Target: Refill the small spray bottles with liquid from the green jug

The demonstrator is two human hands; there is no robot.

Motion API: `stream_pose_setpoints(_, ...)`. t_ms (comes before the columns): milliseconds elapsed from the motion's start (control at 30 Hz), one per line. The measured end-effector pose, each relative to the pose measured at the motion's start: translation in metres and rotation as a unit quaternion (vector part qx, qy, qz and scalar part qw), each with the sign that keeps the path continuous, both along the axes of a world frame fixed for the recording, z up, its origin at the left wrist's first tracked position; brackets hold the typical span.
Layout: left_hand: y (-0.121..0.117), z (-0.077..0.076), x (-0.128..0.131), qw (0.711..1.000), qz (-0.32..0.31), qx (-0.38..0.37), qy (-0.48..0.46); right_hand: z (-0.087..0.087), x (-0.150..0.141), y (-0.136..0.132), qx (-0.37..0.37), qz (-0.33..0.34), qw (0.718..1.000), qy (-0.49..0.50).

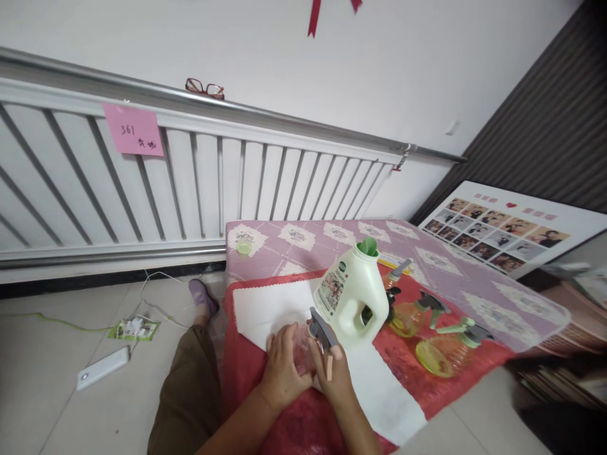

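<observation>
Both hands are closed round a clear spray bottle [303, 355] with a grey and pink trigger head, near the front of the table. My left hand [283, 363] wraps the bottle's body from the left. On the other side my right hand [336, 376] grips it just below the trigger head. Right behind them a pale green detergent jug [356, 297] stands with its neck uncapped and a green piece in the mouth. Spray bottles holding yellow liquid, one [441, 355] with a green trigger and another [405, 318] with a dark head, stand to the right.
A white cloth [398, 401] lies over a red cover [241, 379] on the table. A small greenish cap [244, 247] sits at the far left corner. Beyond is a white radiator [265, 183]. A power strip [135, 328] and a white power bank [103, 368] lie on the floor.
</observation>
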State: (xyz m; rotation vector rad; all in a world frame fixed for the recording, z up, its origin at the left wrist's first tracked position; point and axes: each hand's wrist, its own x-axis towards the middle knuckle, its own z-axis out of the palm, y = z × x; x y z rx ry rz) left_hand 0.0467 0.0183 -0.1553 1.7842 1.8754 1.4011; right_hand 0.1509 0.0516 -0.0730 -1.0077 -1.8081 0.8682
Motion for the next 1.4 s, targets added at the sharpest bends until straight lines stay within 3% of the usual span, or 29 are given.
stream_pose_setpoints(133,0.000,0.002,-0.001,1.000,0.000,-0.001,-0.004,-0.001,0.009,0.006,-0.019,0.051,0.998,-0.031)
stream_pose_setpoints(467,-0.002,0.006,-0.005,0.998,-0.028,-0.037,-0.038,0.008,0.021,0.016,-0.089,0.104,0.990,-0.025)
stream_pose_setpoints(633,-0.002,0.001,-0.003,0.999,-0.022,-0.040,-0.029,-0.009,0.004,0.006,-0.085,-0.008,0.992,0.090)
stream_pose_setpoints(800,-0.002,-0.001,-0.004,0.998,-0.031,-0.051,-0.018,-0.017,-0.019,-0.002,-0.089,-0.136,0.983,0.080)
stream_pose_setpoints(1200,-0.002,0.000,-0.004,0.999,-0.021,-0.035,-0.016,-0.007,-0.007,-0.004,-0.069,-0.151,0.986,-0.026)
stream_pose_setpoints(1400,-0.002,0.001,-0.003,0.999,-0.015,-0.027,-0.020,0.032,0.003,0.009,-0.053,-0.171,0.982,-0.063)
